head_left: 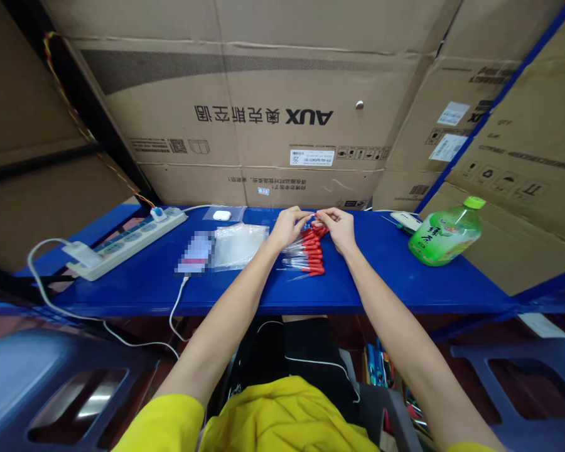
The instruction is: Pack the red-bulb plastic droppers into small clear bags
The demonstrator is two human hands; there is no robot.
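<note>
On the blue tabletop lies a row of red-handled tools (pixel 314 257) with thin pale shafts, like small screwdrivers; clear plastic appears to cover the shafts. At the far end of this row, my left hand (pixel 289 227) is closed in a pinch. My right hand (pixel 338 228) pinches close beside it, the two sets of fingertips almost meeting. Something small and reddish shows between them, too small to name. Left of my left hand is a stack of clear plastic bags (pixel 241 247).
A phone (pixel 196 253) on a charging cable lies left of the bags, near a white earphone case (pixel 221 215). A power strip (pixel 127 242) runs along the left. Right stands a green drink bottle (pixel 446 232) beside a white device (pixel 405 220). Cardboard (pixel 263 81) walls the back.
</note>
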